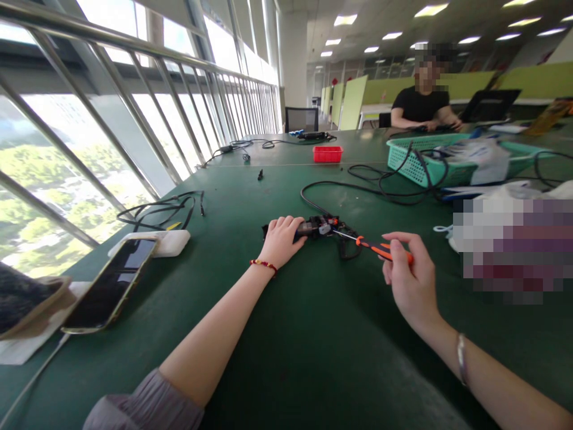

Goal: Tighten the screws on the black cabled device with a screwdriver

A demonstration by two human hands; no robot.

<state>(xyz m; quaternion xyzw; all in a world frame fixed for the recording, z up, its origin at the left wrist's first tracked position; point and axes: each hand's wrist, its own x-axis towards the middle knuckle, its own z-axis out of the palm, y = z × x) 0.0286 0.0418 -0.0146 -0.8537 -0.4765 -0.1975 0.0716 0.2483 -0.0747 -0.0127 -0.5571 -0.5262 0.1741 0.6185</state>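
My left hand (281,240) lies on the green table (277,358), its fingers closed over the left end of a small black electrical part (320,227) with wires and red bits. My right hand (409,280) grips an orange-and-black screwdriver (380,249) by the handle. Its metal shaft points left, and the tip meets the part's top. A black cable (358,188) runs from the part toward the back right.
A phone (111,283) leans on a white box (165,242) at the left, beside black cables (156,209). A red tray (327,154) and a teal basket (425,161) stand further back. A person in black (423,104) sits at the far side. A railing lines the left edge.
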